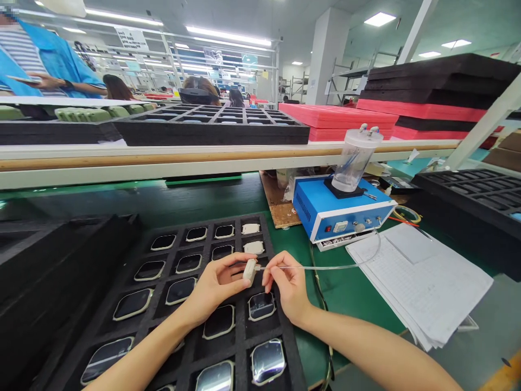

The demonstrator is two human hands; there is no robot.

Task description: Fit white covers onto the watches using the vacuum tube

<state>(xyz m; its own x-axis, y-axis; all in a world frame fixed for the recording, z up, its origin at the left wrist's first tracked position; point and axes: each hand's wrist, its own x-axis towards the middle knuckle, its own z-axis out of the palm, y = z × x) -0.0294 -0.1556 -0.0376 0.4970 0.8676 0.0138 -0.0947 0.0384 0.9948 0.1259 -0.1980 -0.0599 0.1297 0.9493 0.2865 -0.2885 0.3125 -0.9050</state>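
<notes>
Between the thumb and fingers of my left hand (220, 279) is a cream-coloured watch case (249, 272), held on edge above the tray. My right hand (288, 285) pinches a thin clear tube (325, 267), whose tip meets the side of the case. That tube curves back to the front of a blue box-shaped machine (344, 209). Below both hands lies a black foam tray (240, 353) with several watch cases in its compartments. Most of them show dark glass, such as one watch case (261, 307); two at the far right corner show cream backs.
A clear cylinder (354, 160) stands on the machine. Papers (419, 277) lie at right, and a cable (319, 288) runs beside the tray. Black foam trays (52, 282) are stacked at left. A shelf edge (228, 157) crosses ahead, bearing foam trays. A person in blue (52, 54) stands beyond.
</notes>
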